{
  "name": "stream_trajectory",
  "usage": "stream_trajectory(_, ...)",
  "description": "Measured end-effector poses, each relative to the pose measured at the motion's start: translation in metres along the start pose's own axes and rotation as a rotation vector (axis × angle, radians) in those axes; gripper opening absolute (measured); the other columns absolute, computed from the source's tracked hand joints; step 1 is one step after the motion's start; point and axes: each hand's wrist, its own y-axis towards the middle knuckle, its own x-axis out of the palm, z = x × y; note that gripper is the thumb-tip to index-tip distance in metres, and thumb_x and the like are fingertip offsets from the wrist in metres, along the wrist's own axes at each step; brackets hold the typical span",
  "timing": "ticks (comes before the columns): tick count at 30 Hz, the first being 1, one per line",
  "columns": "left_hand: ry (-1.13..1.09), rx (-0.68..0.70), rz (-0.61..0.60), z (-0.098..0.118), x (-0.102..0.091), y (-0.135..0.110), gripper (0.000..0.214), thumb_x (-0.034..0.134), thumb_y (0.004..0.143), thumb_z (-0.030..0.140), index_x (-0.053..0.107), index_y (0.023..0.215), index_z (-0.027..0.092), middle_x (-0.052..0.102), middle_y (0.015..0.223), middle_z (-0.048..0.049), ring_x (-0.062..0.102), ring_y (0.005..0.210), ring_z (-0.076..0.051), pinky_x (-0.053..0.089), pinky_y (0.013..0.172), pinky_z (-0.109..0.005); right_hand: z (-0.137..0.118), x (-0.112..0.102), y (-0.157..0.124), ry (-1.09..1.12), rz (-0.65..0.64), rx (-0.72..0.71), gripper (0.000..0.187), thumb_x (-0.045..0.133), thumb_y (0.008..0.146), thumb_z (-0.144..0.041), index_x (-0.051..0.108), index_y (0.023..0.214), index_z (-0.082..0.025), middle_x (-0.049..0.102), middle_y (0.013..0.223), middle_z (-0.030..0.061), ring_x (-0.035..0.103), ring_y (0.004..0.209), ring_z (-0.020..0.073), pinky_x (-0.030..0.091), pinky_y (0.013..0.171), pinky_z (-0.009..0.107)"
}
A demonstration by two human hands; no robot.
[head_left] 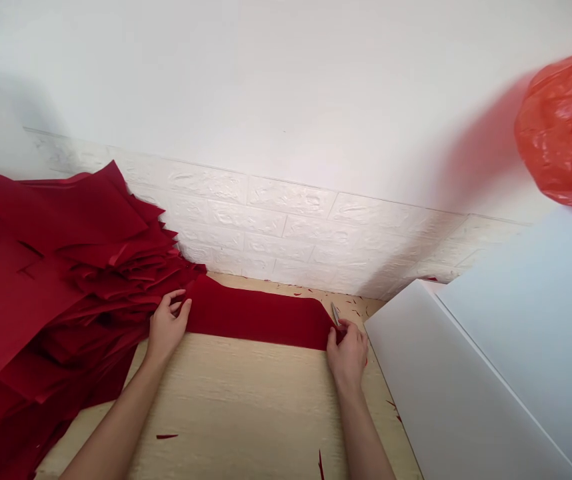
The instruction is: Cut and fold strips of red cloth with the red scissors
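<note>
red strip [261, 319] lies flat across the far part of the table [246, 400], long side parallel to the wall panel [291, 220] and close to it. its right corner looks rounded and its left end runs into the foot of the pile [56, 280]

left hand [167, 327] is on the strip's left end: palm down, fingers loosely spread, thumb out, nothing gripped as far as I can see. reads as a hold-down, pinning that end so the cloth lies flat and doesn't creep. can't rule out a light pinch on the edge, the fingers hide it

right hand [349, 350] is at the strip's right end, curled closed round small snips [335, 313]. only a short metal tip shows above the knuckles, pointing up and away, right at the rounded corner. can't tell if the blades are apart. grip sits close to the tip, probably for control

the pile is red sheets filling the left side, fanned and slumped against the wall, corners sticking out. it's just beside the left hand, likely stacked there for reach

scraps [167, 437]: thin red slivers on the bare wood, most near the wall behind the right hand, a couple toward the front. they cluster where the snips are

white box [441, 387] butts up to the table on the right, just beside the right hand. red bag [563, 130] hangs top right, well apart, blurred
</note>
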Motion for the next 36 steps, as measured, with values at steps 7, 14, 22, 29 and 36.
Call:
stream_trajectory(7, 0.004, -0.02, -0.01, 0.001, 0.001, 0.004, 0.054, 0.063, 0.074, 0.048, 0.064, 0.119, 0.018, 0.079, 0.088, -0.0109, 0.069, 0.063, -0.018, 0.053, 0.067, -0.026, 0.001, 0.001, 0.005, 0.102, -0.009, 0.098, 0.031, 0.048, 0.081, -0.04, 0.061, 0.099, -0.018, 0.07, 0.084, 0.0137, 0.056, 0.096, 0.0334, 0.042, 0.088, 0.047)
stream_trajectory(14, -0.145, -0.114, 0.008, 0.002, 0.002, 0.004, 0.054, 0.072, 0.069, 0.043, 0.068, 0.119, 0.022, 0.079, 0.092, -0.0091, 0.075, 0.093, -0.025, 0.058, 0.086, -0.035, 0.009, 0.001, 0.004, 0.341, 0.008, 0.216, 0.033, 0.05, 0.084, -0.046, 0.06, 0.1, -0.019, 0.071, 0.096, 0.0136, 0.064, 0.087, 0.0268, 0.049, 0.082, 0.041)
stream_trajectory(22, -0.085, -0.022, 0.02, 0.008, 0.003, -0.003, 0.058, 0.071, 0.067, 0.054, 0.066, 0.115, 0.022, 0.079, 0.09, -0.0073, 0.074, 0.083, -0.022, 0.058, 0.077, -0.03, -0.001, -0.001, 0.004, 0.184, -0.067, 0.207, 0.045, 0.06, 0.078, -0.056, 0.059, 0.105, -0.02, 0.073, 0.096, 0.0128, 0.064, 0.095, 0.0315, 0.044, 0.094, 0.047)
stream_trajectory(29, 0.058, -0.009, -0.002, 0.008, 0.002, -0.002, 0.058, 0.057, 0.077, 0.062, 0.063, 0.117, 0.02, 0.078, 0.087, -0.0071, 0.052, 0.044, -0.01, 0.045, 0.05, -0.022, 0.005, 0.001, 0.005, 0.159, -0.105, 0.216, 0.038, 0.054, 0.081, -0.044, 0.059, 0.11, -0.02, 0.074, 0.093, 0.0106, 0.064, 0.095, 0.0309, 0.045, 0.088, 0.043)
stream_trajectory(36, 0.119, 0.075, 0.029, 0.016, 0.0, -0.01, 0.049, 0.057, 0.08, 0.054, 0.063, 0.116, 0.022, 0.078, 0.087, -0.0048, 0.036, 0.036, -0.007, 0.041, 0.048, -0.022, 0.011, 0.001, 0.003, 0.338, -0.089, 0.232, 0.043, 0.052, 0.085, -0.048, 0.06, 0.115, -0.018, 0.074, 0.085, 0.0094, 0.066, 0.083, 0.0255, 0.046, 0.079, 0.037)
